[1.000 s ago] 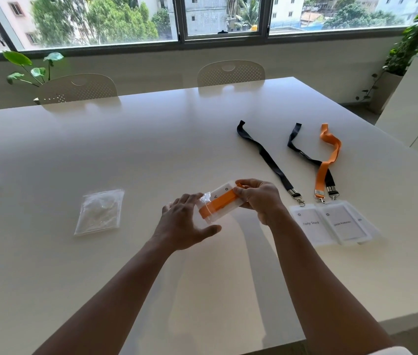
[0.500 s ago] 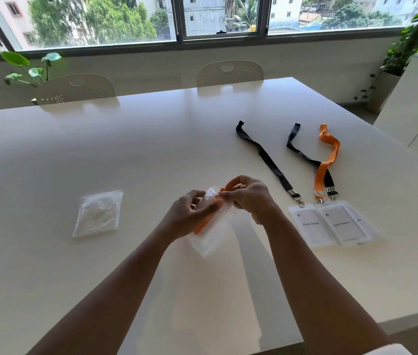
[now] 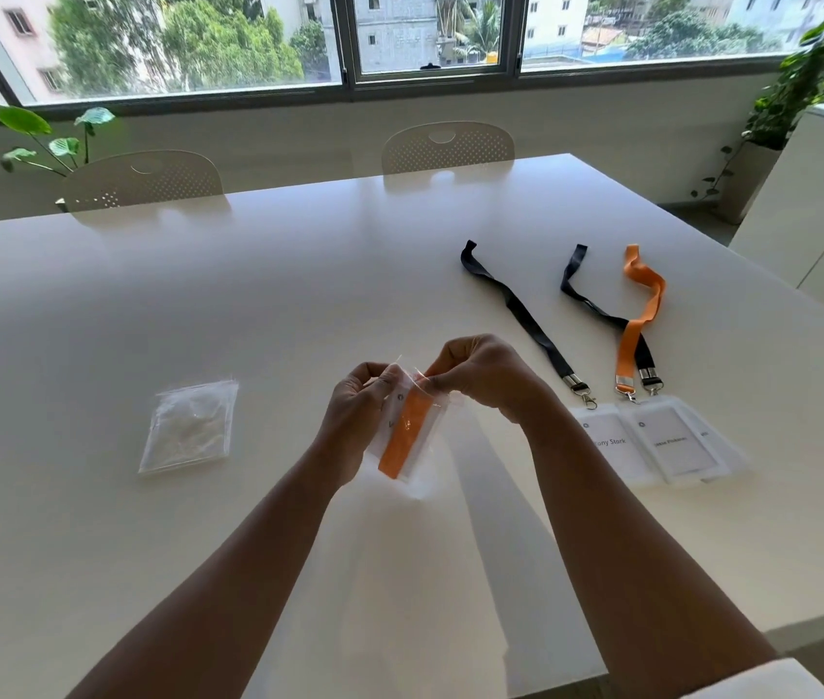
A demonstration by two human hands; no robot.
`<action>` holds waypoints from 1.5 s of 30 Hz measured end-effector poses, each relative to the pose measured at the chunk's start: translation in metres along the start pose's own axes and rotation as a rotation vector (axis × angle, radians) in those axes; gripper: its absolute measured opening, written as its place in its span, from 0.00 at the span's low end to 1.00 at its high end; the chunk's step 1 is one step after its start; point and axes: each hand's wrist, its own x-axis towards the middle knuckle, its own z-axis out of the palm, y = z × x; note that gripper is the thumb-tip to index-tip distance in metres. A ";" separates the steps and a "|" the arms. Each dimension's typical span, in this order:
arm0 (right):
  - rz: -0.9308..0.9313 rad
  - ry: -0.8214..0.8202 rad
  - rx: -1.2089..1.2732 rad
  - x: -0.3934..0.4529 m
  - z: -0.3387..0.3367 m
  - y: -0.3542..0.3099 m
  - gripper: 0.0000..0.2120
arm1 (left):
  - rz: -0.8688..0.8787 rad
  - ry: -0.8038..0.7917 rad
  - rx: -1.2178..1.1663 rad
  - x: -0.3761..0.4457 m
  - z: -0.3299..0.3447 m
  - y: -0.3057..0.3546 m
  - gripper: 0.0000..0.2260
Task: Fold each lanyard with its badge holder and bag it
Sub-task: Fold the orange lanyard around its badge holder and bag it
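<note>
The clear bag [image 3: 412, 436], holding the folded orange lanyard [image 3: 404, 436], is pinched at its mouth above the table [image 3: 299, 295] by left hand [image 3: 357, 416] and right hand [image 3: 483, 378]; an uneven pinch could leave the seal open.

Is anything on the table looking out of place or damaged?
Nothing stands out. Both hands, left and right, hold a clear bag with a folded orange lanyard inside. The three lanyards waiting at right lie loose; the orange one crosses a black one.

Bright window [image 3: 430, 37] backlight, table [image 3: 299, 274] glare, edges warped.
</note>
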 end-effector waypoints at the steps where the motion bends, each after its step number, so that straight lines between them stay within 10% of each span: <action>1: -0.007 -0.007 -0.002 0.000 0.000 -0.001 0.07 | 0.007 0.011 -0.008 -0.001 0.001 0.000 0.07; 45: -0.094 0.275 0.219 0.003 0.011 0.024 0.16 | 0.008 0.060 -0.054 0.004 -0.017 0.000 0.05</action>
